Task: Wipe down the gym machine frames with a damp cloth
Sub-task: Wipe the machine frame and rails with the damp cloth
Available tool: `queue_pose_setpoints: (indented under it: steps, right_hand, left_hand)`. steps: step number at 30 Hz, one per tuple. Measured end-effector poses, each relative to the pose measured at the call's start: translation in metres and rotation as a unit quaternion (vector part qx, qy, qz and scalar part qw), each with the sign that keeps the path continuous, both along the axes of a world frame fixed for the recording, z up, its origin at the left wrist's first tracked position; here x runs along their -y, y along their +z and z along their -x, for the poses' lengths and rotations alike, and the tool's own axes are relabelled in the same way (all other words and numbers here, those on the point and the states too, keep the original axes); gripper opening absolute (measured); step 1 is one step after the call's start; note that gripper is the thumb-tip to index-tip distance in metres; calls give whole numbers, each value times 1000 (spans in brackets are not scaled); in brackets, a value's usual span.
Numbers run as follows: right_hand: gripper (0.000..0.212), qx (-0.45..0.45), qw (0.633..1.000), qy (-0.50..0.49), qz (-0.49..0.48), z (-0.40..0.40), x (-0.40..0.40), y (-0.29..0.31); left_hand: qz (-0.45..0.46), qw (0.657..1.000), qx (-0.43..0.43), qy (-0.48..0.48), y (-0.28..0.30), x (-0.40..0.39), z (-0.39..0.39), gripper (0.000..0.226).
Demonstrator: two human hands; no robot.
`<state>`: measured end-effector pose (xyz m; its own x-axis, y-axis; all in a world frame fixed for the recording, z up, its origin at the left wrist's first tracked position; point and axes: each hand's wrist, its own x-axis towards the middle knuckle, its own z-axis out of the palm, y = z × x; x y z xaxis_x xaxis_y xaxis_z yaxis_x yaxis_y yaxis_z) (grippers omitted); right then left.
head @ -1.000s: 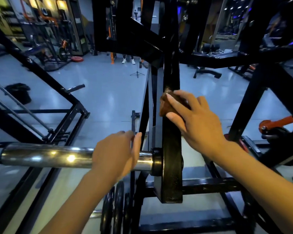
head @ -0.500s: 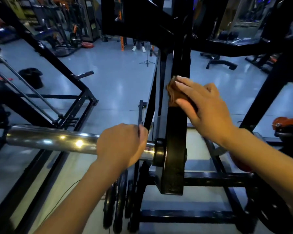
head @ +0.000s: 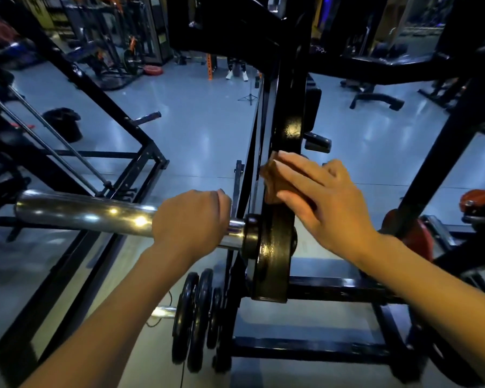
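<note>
Glossy gym floor (head: 196,141) surrounds black machine frame (head: 287,113). Nearest, left hand (head: 189,222) curls around chrome bar (head: 81,211); right hand (head: 324,197), fingers straight, presses brown cloth (head: 272,182) against the frame's upright. Beyond stand racks.

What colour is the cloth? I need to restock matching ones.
Brown, pressed by the right hand against the black frame; cloth shows in the head view.

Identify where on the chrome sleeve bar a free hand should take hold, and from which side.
Grip the bare stretch of the chrome sleeve bar, outboard of the left hand, coming from above: it lies level, round and smooth, so fingers can wrap over it.
</note>
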<state>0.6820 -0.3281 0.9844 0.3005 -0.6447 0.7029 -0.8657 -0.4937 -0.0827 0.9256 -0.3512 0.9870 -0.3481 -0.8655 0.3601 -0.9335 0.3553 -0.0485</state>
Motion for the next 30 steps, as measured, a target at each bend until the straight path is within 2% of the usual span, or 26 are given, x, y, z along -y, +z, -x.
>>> queue_pose_setpoints:
  steps: [2, 6, 10, 12, 15, 16, 17, 20, 22, 24, 27, 30]
  right_hand:
    - [50, -28, 999, 24, -2, -9, -15, -15]
    - [51, -149, 979, 136, -17, -12, -75, -58]
    - [47, -192, 966, 173, -12, 6, -53, -50]
    - [46, -157, 979, 131, 7, 13, -23, -29]
    - [50, -30, 999, 17, 8, 13, 8, 0]
    - [50, -13, 1000, 7, 10, 7, 6, 0]
    - [49, -31, 999, 23, 15, 1, -3, -7]
    - [41, -161, 977, 137, 32, -9, -51, -44]
    - [40, -185, 965, 182, 28, 0, -55, -51]
    - [42, -153, 972, 177, 29, 7, -30, -33]
    - [47, -110, 988, 92, 65, 12, 20, 8]
    - [47, -5, 999, 39, 36, 10, 44, 32]
  left_hand:
    - [-4, 1000, -14, -1, -1, 0, 0, 35]
    - [12, 999, -41, -6, -4, 0, 0, 38]
    - [6, 998, -58, 18, -2, -1, 3, 47]
    - [1, 999, -47, 17, -2, -3, 3, 47]
    - [-8, 995, -88, 34, -2, -3, 3, 53]
    - [-8, 995, -93, 40, -2, -2, 4, 54]
    - [-10, 995, -92, 44, -2, -2, 4, 54]
    - [-16, 995, -90, 49, -1, -3, 5, 55]
    - [-13, 995, -82, 49, -1, -4, 6, 54]
    - [-21, 995, -78, 61, 2, -4, 7, 54]
    - [-36, 994, -82, 65, 4, -4, 4, 55]
    - [-76, 991, -100, 53, 11, -3, 3, 53]
